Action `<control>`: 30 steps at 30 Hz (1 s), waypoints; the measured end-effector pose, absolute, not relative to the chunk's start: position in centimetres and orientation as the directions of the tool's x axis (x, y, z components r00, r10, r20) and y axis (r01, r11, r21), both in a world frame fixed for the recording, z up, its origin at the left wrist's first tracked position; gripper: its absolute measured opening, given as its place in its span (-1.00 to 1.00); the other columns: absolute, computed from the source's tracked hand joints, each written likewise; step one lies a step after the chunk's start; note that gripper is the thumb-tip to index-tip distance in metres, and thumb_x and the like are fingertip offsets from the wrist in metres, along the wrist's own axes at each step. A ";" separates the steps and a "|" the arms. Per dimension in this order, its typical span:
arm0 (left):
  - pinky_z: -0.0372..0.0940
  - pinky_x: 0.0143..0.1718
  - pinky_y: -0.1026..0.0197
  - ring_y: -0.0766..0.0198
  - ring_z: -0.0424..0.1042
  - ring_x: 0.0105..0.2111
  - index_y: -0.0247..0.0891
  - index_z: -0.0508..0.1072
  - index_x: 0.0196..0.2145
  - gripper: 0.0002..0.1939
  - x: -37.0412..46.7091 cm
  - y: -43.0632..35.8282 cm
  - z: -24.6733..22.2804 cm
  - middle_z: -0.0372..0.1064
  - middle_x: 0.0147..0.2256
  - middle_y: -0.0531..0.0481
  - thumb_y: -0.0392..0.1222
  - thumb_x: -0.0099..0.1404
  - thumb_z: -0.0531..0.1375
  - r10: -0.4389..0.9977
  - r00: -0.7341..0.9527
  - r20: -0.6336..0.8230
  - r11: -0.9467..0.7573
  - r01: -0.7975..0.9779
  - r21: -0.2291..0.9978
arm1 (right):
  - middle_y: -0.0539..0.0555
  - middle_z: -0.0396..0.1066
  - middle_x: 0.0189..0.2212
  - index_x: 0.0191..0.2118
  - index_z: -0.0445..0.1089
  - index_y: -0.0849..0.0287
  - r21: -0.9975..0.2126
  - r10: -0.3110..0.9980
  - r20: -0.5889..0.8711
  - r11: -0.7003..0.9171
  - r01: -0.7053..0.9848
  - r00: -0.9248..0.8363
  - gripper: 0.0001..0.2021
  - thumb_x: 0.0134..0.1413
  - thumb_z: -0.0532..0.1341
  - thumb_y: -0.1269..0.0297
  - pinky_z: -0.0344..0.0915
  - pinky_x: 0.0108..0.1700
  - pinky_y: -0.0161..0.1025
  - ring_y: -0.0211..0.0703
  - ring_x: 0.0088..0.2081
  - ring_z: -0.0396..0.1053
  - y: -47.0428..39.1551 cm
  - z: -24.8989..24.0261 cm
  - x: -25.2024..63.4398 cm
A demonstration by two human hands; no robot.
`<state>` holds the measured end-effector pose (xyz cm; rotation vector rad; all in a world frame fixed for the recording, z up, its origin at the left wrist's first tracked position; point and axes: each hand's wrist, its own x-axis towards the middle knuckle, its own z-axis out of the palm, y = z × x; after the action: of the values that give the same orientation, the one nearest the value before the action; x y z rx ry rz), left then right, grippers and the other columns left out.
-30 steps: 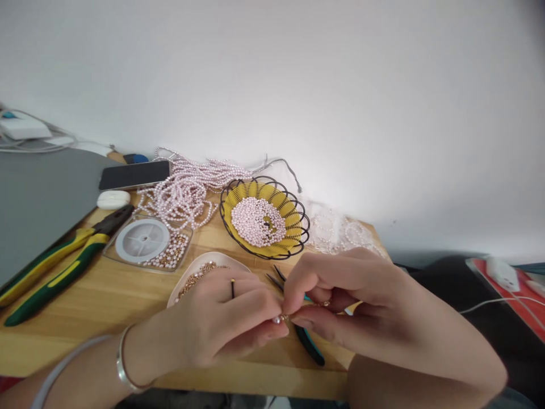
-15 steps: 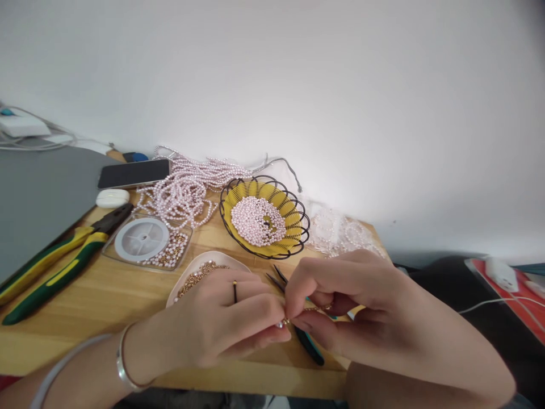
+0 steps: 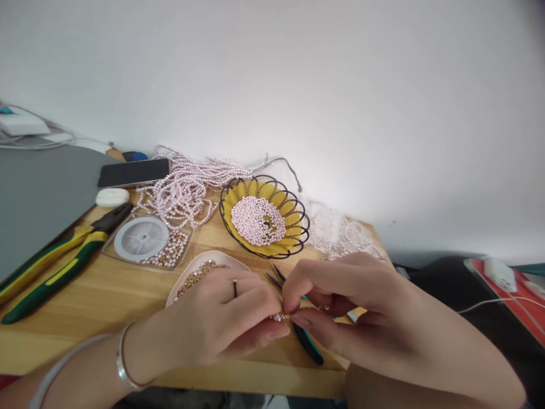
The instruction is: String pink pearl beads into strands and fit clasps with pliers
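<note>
My left hand [image 3: 230,318] pinches a small pearl bead [image 3: 277,317] between thumb and index finger. A thin gold chain [image 3: 317,308] runs from beside the bead into my right hand [image 3: 349,301], whose thumb and forefinger are closed on it. The fingertips of both hands almost meet above the table. Below them lies a pair of slim pliers [image 3: 307,343] with black and teal handles, partly covered by my right hand. Behind my left hand, a pale pink dish [image 3: 184,276] holds gold chain [image 3: 200,275] and pearls.
A yellow basket [image 3: 293,227] with black wire rim holds loose pink beads. Bead strands [image 3: 183,190], a phone [image 3: 134,173], a white case [image 3: 112,197], a clear box with spool [image 3: 142,238] and green-yellow pliers [image 3: 79,250] lie left. Bagged beads [image 3: 340,230] sit right against the wall.
My right hand has shifted slightly, and a little more chain and the pearl bead now show between my fingertips. Both pinches stay closed. The other things have not moved.
</note>
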<state>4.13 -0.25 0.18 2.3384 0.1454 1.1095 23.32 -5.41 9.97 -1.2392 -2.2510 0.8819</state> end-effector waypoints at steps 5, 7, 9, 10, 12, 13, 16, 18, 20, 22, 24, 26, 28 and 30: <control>0.32 -0.42 0.27 0.33 0.31 -0.51 -0.27 0.30 -0.28 -0.79 4.3 -0.2 0.0 0.36 -0.49 0.05 -0.22 0.53 -0.03 0.315 0.628 0.712 -0.846 -0.155 0.511 | -0.16 0.22 -0.57 -0.31 0.39 0.19 -0.712 0.838 0.117 0.445 0.542 -0.534 -0.84 0.22 0.15 0.56 0.09 -0.54 -0.53 -0.49 -0.59 0.12 -5.3 9.6 23.3; 0.36 -0.41 0.26 0.31 0.35 -0.50 -0.28 0.31 -0.26 -0.80 4.4 -0.2 0.0 0.38 -0.49 0.03 -0.22 0.53 -0.03 0.310 0.612 0.728 -0.851 -0.163 0.500 | -0.16 0.21 -0.58 -0.32 0.40 0.17 -0.713 0.837 0.136 0.455 0.534 -0.531 -0.82 0.21 0.15 0.57 0.10 -0.52 -0.52 -0.48 -0.58 0.11 -5.3 9.5 23.3; 0.37 -0.42 0.27 0.30 0.38 -0.51 -0.27 0.30 -0.24 -0.78 4.4 -0.3 0.1 0.39 -0.50 0.02 -0.20 0.53 -0.06 0.319 0.600 0.734 -0.860 -0.143 0.490 | -0.17 0.18 -0.59 -0.34 0.39 0.16 -0.713 0.839 0.155 0.460 0.529 -0.521 -0.82 0.21 0.16 0.56 0.09 -0.53 -0.50 -0.46 -0.58 0.10 -5.3 9.4 23.2; 0.36 -0.44 0.28 0.30 0.38 -0.53 -0.26 0.30 -0.24 -0.78 4.4 -0.3 0.1 0.39 -0.51 0.02 -0.18 0.53 -0.06 0.324 0.592 0.738 -0.864 -0.133 0.486 | -0.16 0.17 -0.59 -0.36 0.39 0.15 -0.714 0.841 0.160 0.460 0.527 -0.518 -0.81 0.20 0.16 0.56 0.09 -0.53 -0.50 -0.45 -0.59 0.10 -5.3 9.4 23.2; 0.35 -0.47 0.28 0.30 0.39 -0.53 -0.26 0.31 -0.24 -0.77 4.4 -0.3 0.2 0.41 -0.51 0.01 -0.17 0.54 -0.07 0.339 0.580 0.741 -0.869 -0.108 0.482 | -0.16 0.17 -0.60 -0.40 0.37 0.15 -0.713 0.845 0.163 0.458 0.531 -0.510 -0.80 0.19 0.16 0.57 0.09 -0.54 -0.49 -0.45 -0.59 0.10 -5.3 9.5 23.1; 0.35 -0.48 0.28 0.29 0.40 -0.52 -0.26 0.31 -0.24 -0.77 4.4 -0.4 0.3 0.42 -0.50 0.00 -0.17 0.54 -0.07 0.344 0.581 0.738 -0.870 -0.098 0.482 | -0.16 0.16 -0.60 -0.41 0.36 0.15 -0.711 0.846 0.165 0.458 0.533 -0.507 -0.80 0.19 0.16 0.56 0.09 -0.54 -0.49 -0.45 -0.59 0.10 -5.3 9.5 23.1; 0.36 -0.48 0.27 0.30 0.40 -0.52 -0.28 0.32 -0.24 -0.76 4.4 -0.4 0.4 0.43 -0.49 0.00 -0.20 0.53 -0.06 0.338 0.585 0.737 -0.873 -0.099 0.478 | -0.17 0.15 -0.61 -0.42 0.36 0.15 -0.700 0.847 0.172 0.464 0.543 -0.503 -0.79 0.15 0.15 0.59 0.08 -0.54 -0.49 -0.45 -0.59 0.07 -5.3 9.6 23.0; 0.35 -0.49 0.29 0.32 0.38 -0.54 -0.28 0.31 -0.25 -0.77 4.4 -0.4 0.4 0.42 -0.51 0.02 -0.21 0.54 -0.06 0.329 0.571 0.752 -0.876 -0.112 0.469 | -0.17 0.17 -0.60 -0.42 0.35 0.16 -0.694 0.845 0.184 0.474 0.542 -0.503 -0.78 0.10 0.13 0.63 0.07 -0.54 -0.49 -0.45 -0.58 0.07 -5.3 9.6 22.9; 0.34 -0.50 0.30 0.33 0.37 -0.55 -0.27 0.31 -0.26 -0.77 4.4 -0.4 0.5 0.41 -0.52 0.04 -0.22 0.53 -0.06 0.335 0.563 0.756 -0.874 -0.114 0.472 | -0.17 0.15 -0.60 -0.44 0.33 0.15 -0.702 0.840 0.201 0.482 0.524 -0.504 -0.78 0.05 0.13 0.64 0.05 -0.54 -0.48 -0.44 -0.58 0.04 -5.2 9.4 22.9; 0.35 -0.50 0.31 0.35 0.35 -0.55 -0.26 0.32 -0.27 -0.77 4.5 -0.3 0.5 0.39 -0.53 0.06 -0.21 0.53 -0.06 0.340 0.561 0.755 -0.869 -0.119 0.480 | -0.18 0.11 -0.60 -0.46 0.30 0.15 -0.716 0.836 0.214 0.486 0.501 -0.505 -0.77 0.02 0.14 0.65 0.03 -0.54 -0.47 -0.44 -0.58 0.00 -5.2 9.2 23.0; 0.36 -0.49 0.31 0.35 0.34 -0.55 -0.27 0.32 -0.28 -0.76 4.4 -0.3 0.4 0.40 -0.53 0.05 -0.21 0.53 -0.06 0.336 0.570 0.750 -0.869 -0.119 0.480 | -0.17 0.08 -0.59 -0.47 0.27 0.15 -0.726 0.833 0.211 0.484 0.489 -0.511 -0.76 0.01 0.14 0.66 0.02 -0.54 -0.46 -0.44 -0.58 -0.01 -5.2 9.1 23.1; 0.37 -0.48 0.31 0.34 0.36 -0.54 -0.27 0.33 -0.28 -0.75 4.4 -0.3 0.4 0.41 -0.52 0.04 -0.22 0.53 -0.07 0.330 0.571 0.751 -0.874 -0.115 0.472 | -0.17 0.07 -0.58 -0.48 0.25 0.14 -0.735 0.831 0.200 0.477 0.482 -0.519 -0.75 0.00 0.15 0.67 0.02 -0.54 -0.46 -0.45 -0.58 0.00 -5.2 9.0 23.3; 0.37 -0.48 0.30 0.34 0.38 -0.54 -0.26 0.33 -0.28 -0.75 4.5 -0.3 0.5 0.44 -0.51 0.02 -0.22 0.53 -0.07 0.329 0.581 0.745 -0.876 -0.107 0.470 | -0.16 0.06 -0.59 -0.49 0.25 0.14 -0.739 0.828 0.190 0.475 0.479 -0.528 -0.75 0.02 0.16 0.66 0.03 -0.54 -0.46 -0.44 -0.58 0.01 -5.3 9.0 23.3; 0.38 -0.48 0.30 0.34 0.38 -0.55 -0.26 0.33 -0.28 -0.76 4.5 -0.3 0.6 0.45 -0.50 0.01 -0.22 0.52 -0.06 0.329 0.589 0.738 -0.874 -0.106 0.475 | -0.16 0.05 -0.60 -0.49 0.24 0.14 -0.733 0.825 0.190 0.480 0.482 -0.532 -0.75 0.03 0.15 0.65 0.03 -0.55 -0.46 -0.43 -0.59 0.00 -5.3 9.1 23.3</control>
<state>4.50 -0.31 0.60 2.3442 0.1777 1.2253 23.29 -5.34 9.09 -1.0784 -2.1973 0.8507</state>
